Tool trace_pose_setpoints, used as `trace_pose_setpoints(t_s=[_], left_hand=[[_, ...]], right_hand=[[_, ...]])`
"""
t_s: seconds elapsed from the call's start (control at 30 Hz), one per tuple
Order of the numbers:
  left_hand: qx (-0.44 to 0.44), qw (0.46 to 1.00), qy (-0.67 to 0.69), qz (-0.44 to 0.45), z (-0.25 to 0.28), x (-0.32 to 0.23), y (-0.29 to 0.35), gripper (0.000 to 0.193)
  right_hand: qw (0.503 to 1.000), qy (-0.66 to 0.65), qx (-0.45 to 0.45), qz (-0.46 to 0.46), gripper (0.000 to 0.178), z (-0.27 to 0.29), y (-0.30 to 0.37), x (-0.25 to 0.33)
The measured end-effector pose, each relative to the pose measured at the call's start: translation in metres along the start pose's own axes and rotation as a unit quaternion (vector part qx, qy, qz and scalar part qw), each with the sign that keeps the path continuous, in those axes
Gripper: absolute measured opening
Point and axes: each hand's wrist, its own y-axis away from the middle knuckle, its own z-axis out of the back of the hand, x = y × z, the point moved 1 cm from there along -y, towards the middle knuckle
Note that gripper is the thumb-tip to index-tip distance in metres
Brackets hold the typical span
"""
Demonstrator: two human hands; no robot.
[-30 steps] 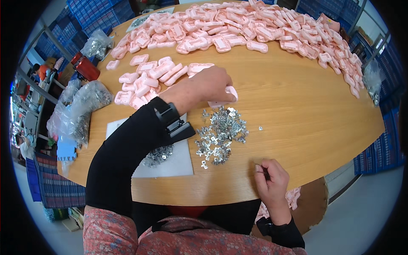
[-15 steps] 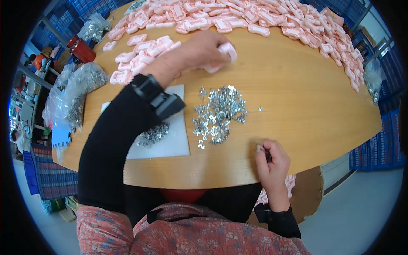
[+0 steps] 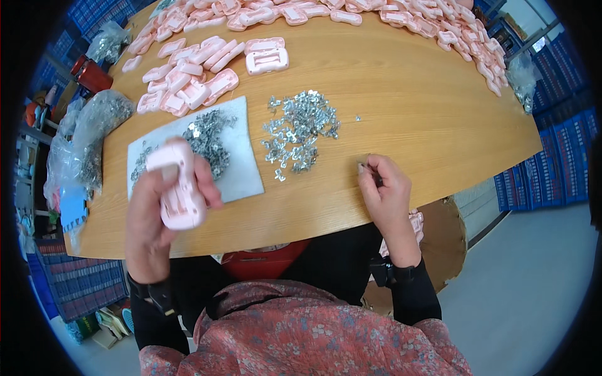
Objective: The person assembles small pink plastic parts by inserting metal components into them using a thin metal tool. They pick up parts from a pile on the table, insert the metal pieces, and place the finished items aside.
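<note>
A slip-caused drop of the pink shell (image 3: 183,191) clasped by left hand (image 3: 149,203) is being risked at the near table edge (image 3: 313,232), the curled right hand's (image 3: 389,188) contents being untellable.

**Your right hand (image 3: 387,191) hides whatever is in its curl**

Your fingers cover the dark gap there, so you cannot tell its contents. Your left hand (image 3: 147,216) covers part of the pink case (image 3: 185,203) it grips, and that case hides some of the white board (image 3: 243,153) beneath. The loose metal pieces (image 3: 307,119) overlap, too small for you to count. At the top edge, the big pink heap (image 3: 414,22) is cut off. Your right forearm and the table (image 3: 426,113) partly hide the cardboard box (image 3: 450,241), and the lower edge crops your flowered shirt (image 3: 313,332).
</note>
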Motion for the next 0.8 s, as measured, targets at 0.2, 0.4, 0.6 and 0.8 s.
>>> trace_pose_setpoints(t_s=[0.2,0.4,0.6,0.8], left_hand=[[-0.026,0.993,0.052,0.103,0.015,0.037,0.059,0.05],[0.037,0.987,0.081,0.131,0.026,0.056,0.079,0.043],[0.065,0.982,0.084,0.159,0.034,0.062,0.081,0.04],[0.072,0.978,0.066,0.184,0.033,0.063,0.079,0.041]], right_hand=[[0.997,-0.014,0.027,-0.073,0.013,0.0,-0.004,0.0],[0.995,-0.047,0.078,-0.03,0.012,-0.015,-0.009,0.031],[0.99,0.017,0.13,0.049,0.012,-0.049,-0.002,0.069],[0.966,0.151,0.137,0.157,0.011,-0.076,-0.009,0.087]])
